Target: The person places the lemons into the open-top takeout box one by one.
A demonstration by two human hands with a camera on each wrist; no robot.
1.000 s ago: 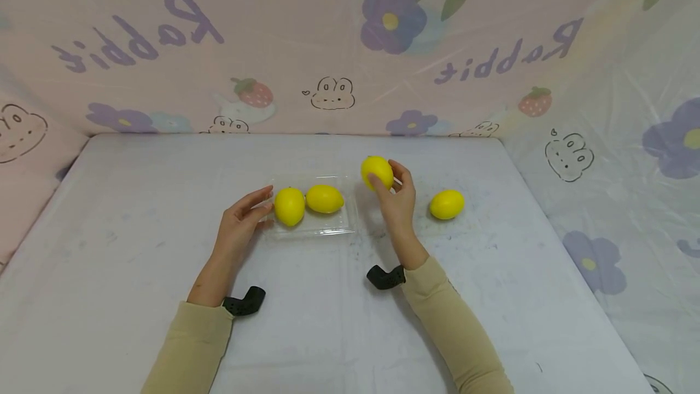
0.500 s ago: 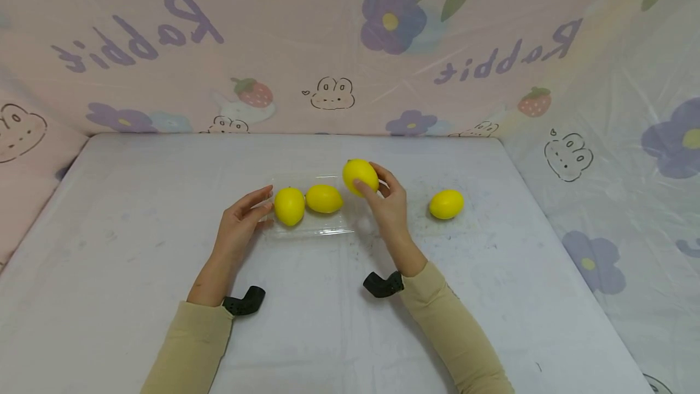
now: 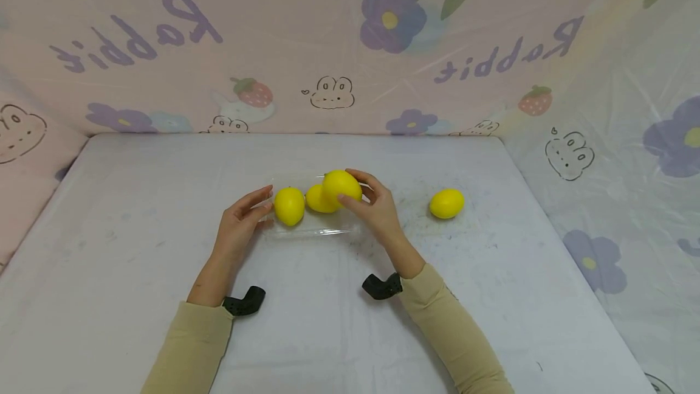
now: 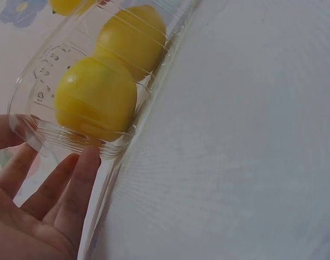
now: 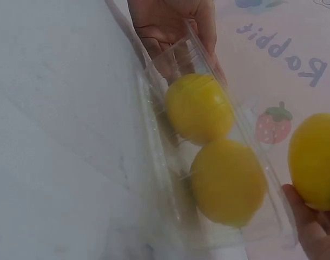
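A clear plastic box (image 3: 298,233) holds two yellow lemons side by side, the left lemon (image 3: 289,207) and the right lemon (image 3: 317,199). My right hand (image 3: 377,208) grips another lemon (image 3: 340,187) between thumb and fingers, raised above the box's right end and partly covering the right lemon. My left hand (image 3: 240,221) touches the box's left end with fingers spread and fairly straight; the left wrist view shows fingertips (image 4: 89,154) against the clear end wall. On the tabletop to the right lies one more lemon (image 3: 446,203), apart from both hands.
A white-covered table (image 3: 306,333) carries everything. Pink printed cloth (image 3: 306,29) hangs behind it, and pale printed sheeting (image 3: 618,211) borders the right side. Black curved devices (image 3: 246,301) sit at both wrists.
My right hand has carried its lemon leftward and slightly nearer me, from beside the box to over its right end. The left hand, box and other lemons have stayed put.
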